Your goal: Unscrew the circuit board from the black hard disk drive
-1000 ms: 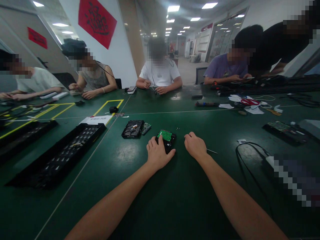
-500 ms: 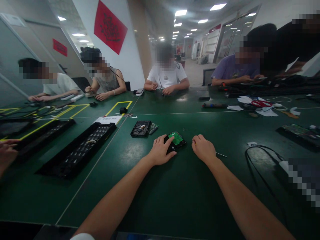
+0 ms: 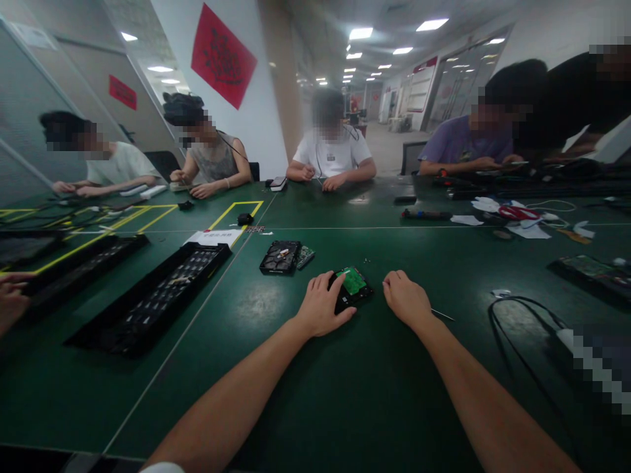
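Observation:
A black hard drive (image 3: 355, 284) with a green circuit board on top lies flat on the table. My left hand (image 3: 321, 305) steadies it from the left, fingers along the far side and thumb at the near edge. Just right of the drive, my right hand (image 3: 405, 297) is closed around a thin tool, probably a screwdriver (image 3: 442, 314); only its metal shaft shows, sticking out behind the hand. Tiny screw-like bits (image 3: 366, 261) lie beyond the drive. Farther left sit another black drive (image 3: 280, 257) with small pieces on it and a loose circuit board (image 3: 305, 255).
Long black trays (image 3: 148, 302) stand on the left, where another person's hand (image 3: 12, 295) reaches in. A black cable (image 3: 497, 328) curves at the right, near an electronic unit (image 3: 596, 279). Several people sit across the green table (image 3: 374, 381).
The whole view has shifted slightly. My left hand stays on the hard drive, and my right hand remains closed beside it, its fingers curled a little more out of sight.

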`<action>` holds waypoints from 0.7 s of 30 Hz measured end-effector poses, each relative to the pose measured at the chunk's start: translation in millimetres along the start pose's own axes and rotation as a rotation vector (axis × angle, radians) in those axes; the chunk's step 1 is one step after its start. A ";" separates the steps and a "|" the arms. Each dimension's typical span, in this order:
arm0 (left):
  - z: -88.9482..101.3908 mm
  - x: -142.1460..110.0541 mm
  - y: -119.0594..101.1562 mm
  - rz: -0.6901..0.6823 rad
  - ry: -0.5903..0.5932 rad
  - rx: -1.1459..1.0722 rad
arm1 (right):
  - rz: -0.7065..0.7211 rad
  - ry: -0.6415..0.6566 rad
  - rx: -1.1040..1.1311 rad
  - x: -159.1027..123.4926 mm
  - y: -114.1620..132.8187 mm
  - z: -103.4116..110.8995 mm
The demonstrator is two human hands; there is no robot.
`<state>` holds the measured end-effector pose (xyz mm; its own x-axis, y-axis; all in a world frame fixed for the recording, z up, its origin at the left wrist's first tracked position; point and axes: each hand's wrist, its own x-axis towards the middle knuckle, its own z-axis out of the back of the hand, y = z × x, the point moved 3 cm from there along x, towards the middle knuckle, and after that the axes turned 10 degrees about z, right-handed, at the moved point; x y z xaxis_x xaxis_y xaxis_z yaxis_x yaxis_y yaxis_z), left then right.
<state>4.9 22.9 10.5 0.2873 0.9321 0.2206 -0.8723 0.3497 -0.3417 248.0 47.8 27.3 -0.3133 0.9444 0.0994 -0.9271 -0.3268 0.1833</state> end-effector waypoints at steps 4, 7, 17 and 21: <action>-0.1 1.0 0.0 -0.051 0.011 -0.049 | -0.019 -0.017 -0.007 -2.6 -0.3 -0.6; 0.6 0.4 -3.2 -0.083 0.014 -0.062 | -0.034 -0.025 -0.013 -2.9 0.2 0.2; 2.9 1.0 -4.0 -0.102 0.024 -0.081 | -0.046 -0.024 0.018 -1.3 3.9 -1.4; 2.7 -0.7 -4.1 -0.132 0.041 -0.088 | -0.001 -0.017 -0.016 -2.2 5.6 -4.4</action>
<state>7.3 20.5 14.2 0.4140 0.8801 0.2323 -0.7884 0.4743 -0.3917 242.6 44.1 23.8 -0.3086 0.9441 0.1160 -0.9307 -0.3248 0.1682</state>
